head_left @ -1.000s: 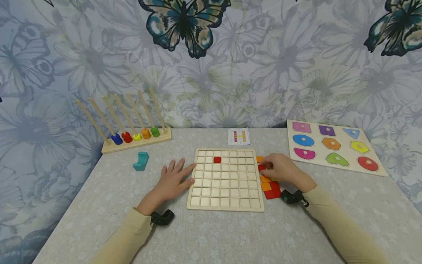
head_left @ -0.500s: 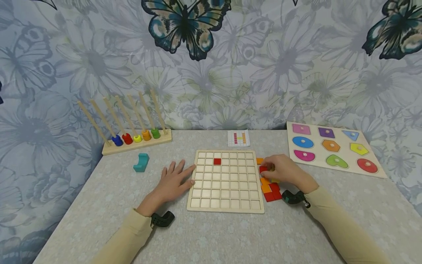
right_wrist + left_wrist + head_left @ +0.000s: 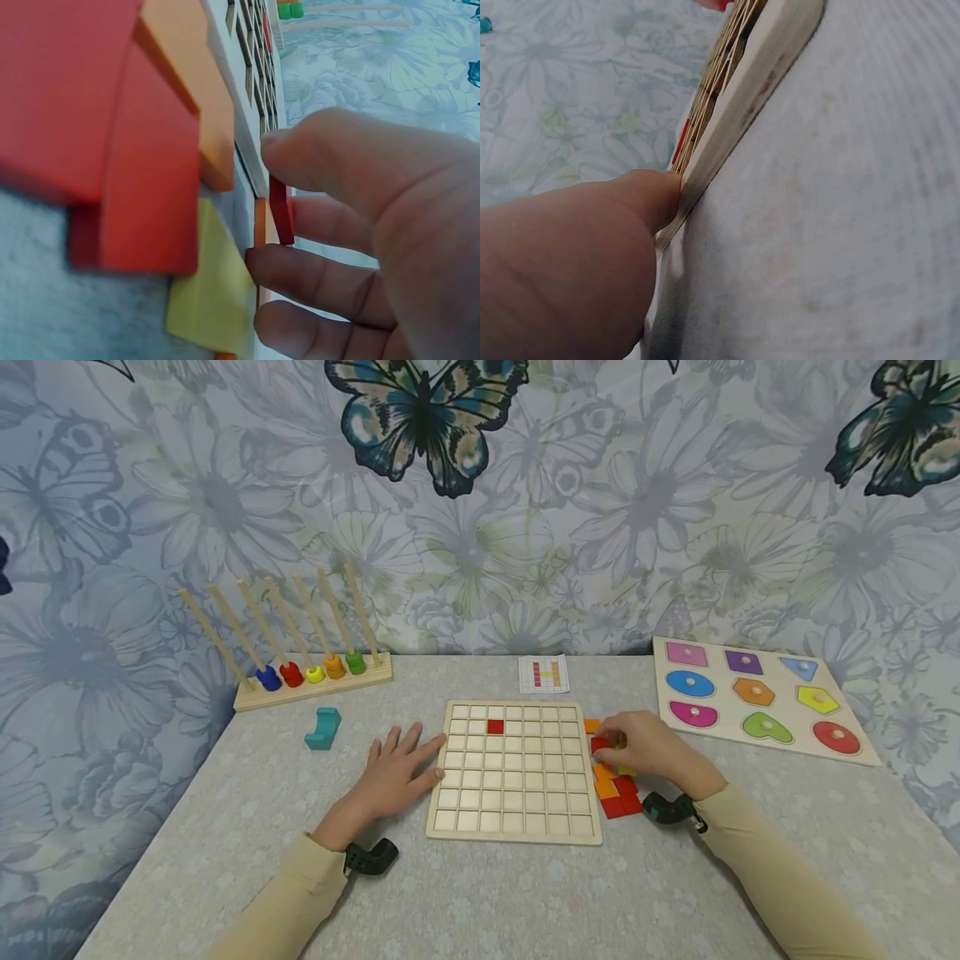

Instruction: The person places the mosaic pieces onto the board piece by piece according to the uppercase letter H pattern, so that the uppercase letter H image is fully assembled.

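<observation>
The shape puzzle (image 3: 730, 717) lay at right, judged no obstruction. The grid board (image 3: 512, 780) lay centrally; the left hand (image 3: 395, 772), fingers spread, touched its edge. The right hand (image 3: 641, 745) pinched a red tile (image 3: 281, 214) beside the board, close to loose tiles (image 3: 624, 787) that a hasty lift might scatter.

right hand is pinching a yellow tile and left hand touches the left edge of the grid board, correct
Not the colour: the right hand pinches a red tile, not yellow, as the right wrist view shows. The left hand does touch the left edge of the grid board.
</observation>
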Available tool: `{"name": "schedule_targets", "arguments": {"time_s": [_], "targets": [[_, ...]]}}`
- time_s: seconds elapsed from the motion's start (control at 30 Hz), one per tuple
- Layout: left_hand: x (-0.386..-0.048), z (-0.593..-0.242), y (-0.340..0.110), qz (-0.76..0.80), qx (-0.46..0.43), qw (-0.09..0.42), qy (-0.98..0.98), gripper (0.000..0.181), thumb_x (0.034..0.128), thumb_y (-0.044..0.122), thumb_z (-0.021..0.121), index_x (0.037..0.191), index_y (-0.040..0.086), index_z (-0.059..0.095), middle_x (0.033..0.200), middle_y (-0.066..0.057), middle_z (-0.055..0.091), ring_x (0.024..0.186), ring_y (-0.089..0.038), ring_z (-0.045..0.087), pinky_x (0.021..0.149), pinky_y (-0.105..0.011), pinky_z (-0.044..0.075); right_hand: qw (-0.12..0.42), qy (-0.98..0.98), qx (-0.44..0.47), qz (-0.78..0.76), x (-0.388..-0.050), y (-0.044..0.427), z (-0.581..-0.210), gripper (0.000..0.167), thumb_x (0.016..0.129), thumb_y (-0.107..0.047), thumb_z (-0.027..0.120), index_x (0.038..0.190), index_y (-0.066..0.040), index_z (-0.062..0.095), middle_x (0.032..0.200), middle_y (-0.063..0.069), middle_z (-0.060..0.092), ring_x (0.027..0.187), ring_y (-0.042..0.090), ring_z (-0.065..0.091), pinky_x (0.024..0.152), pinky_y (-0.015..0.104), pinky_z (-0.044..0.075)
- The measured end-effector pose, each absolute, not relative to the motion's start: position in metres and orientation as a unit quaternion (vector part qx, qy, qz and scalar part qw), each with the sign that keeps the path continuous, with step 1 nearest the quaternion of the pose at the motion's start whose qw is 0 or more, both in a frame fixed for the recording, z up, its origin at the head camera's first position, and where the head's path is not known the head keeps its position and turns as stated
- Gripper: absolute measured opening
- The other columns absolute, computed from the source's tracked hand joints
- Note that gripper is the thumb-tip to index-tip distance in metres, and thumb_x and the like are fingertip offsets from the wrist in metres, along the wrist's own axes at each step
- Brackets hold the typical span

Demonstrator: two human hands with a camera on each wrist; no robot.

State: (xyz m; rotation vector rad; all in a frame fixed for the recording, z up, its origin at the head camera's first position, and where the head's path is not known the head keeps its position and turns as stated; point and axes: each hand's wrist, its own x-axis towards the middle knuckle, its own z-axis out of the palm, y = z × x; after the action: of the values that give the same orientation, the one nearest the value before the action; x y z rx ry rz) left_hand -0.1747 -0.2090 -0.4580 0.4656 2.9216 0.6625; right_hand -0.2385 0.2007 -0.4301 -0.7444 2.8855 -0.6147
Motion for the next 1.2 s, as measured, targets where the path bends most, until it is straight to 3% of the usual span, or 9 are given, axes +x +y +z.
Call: {"name": "schedule_targets", "arguments": {"time_s": [0.43,0.93,1.2], "targets": [[-0.174,-0.459,-0.21,0.22,0.152,0.057,0.962,0.06,0.1058,0.042,0.052,0.16,0.02,0.038,0.168,-0.027,0.018,0.154,-0.058,0.005,0.115,-0.08,0.004,0.012,0.935,-0.287,-0.207,-0.241,0.18,-0.419,0.03,0.085,-0.029,0.084,0.105,-0.006,0.078,0.073,-0.005,0.064,0.067,0.01,0.051,0.062,0.024,0.045],[-0.175,-0.458,-0.208,0.218,0.153,0.059,0.962,0.061,0.1052,0.041,0.053,0.16,0.021,0.038,0.169,-0.025,0.016,0.155,-0.055,0.003,0.117,-0.079,0.003,0.019,0.92,-0.331,-0.21,-0.252,0.123,-0.412,0.026,0.087,-0.03,0.081,0.104,-0.011,0.079,0.088,-0.001,0.074,0.078,0.012,0.062,0.073,0.03,0.052],[-0.173,-0.455,-0.208,0.218,0.151,0.058,0.963,0.06,0.1049,0.04,0.054,0.159,0.02,0.039,0.169,-0.026,0.017,0.155,-0.056,0.004,0.117,-0.079,0.003,0.009,0.906,-0.365,-0.215,-0.258,0.1,-0.412,0.019,0.087,-0.026,0.08,0.101,-0.012,0.08,0.088,0.0,0.076,0.076,0.014,0.064,0.07,0.029,0.051]]}}
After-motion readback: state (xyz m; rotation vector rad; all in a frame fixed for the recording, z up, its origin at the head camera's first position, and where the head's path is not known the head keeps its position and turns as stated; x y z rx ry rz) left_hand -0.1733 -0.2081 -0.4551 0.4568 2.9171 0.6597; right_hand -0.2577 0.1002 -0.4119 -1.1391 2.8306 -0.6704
